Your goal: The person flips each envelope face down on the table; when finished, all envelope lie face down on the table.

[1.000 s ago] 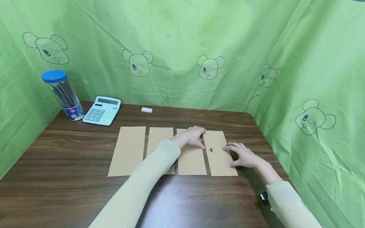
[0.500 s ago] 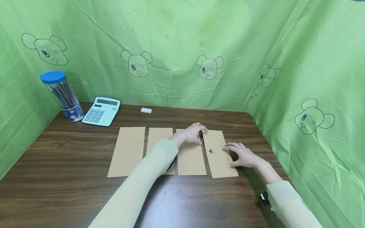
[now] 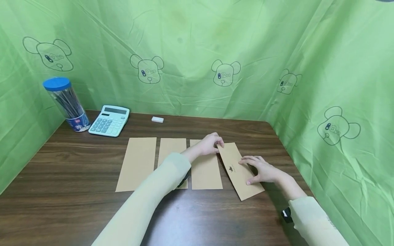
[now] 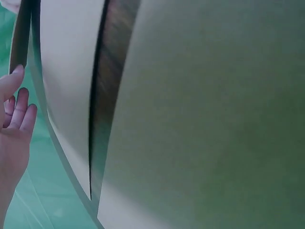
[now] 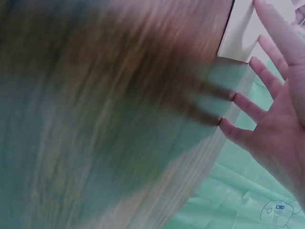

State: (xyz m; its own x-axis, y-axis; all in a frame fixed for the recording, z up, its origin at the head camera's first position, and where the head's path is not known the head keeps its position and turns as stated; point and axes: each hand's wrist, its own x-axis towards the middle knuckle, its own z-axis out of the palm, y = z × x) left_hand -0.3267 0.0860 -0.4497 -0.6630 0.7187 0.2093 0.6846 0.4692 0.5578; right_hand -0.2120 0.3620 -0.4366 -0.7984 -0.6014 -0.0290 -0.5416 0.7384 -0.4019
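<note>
Four-sided pieces of brown kraft paper lie side by side on the table in the head view. The rightmost brown kraft-paper rectangle (image 3: 229,157), printed with a small black crown, is skewed, its near end swung right. My left hand (image 3: 207,144) pinches its far left corner between thumb and fingers; the left wrist view shows the paper's edge at the thumb (image 4: 10,82). My right hand (image 3: 263,170) is at its right side, thumb and index fingertip on the paper. In the right wrist view the other fingers (image 5: 248,106) of that hand spread over the tabletop.
Left of it are the plain kraft rectangles, one (image 3: 140,164) leftmost, one (image 3: 172,145) partly under my left arm, and one (image 3: 206,174) beside it. A light-blue calculator (image 3: 109,120), a blue-lidded tube of pens (image 3: 70,104) and a white eraser (image 3: 157,119) stand behind. Green curtain (image 3: 191,92) encloses the table (image 3: 77,212).
The rightmost kraft rectangle has rotated, its near end moving right and toward me. My left hand has closed on its far left corner. My right hand has stayed nearly in place.
</note>
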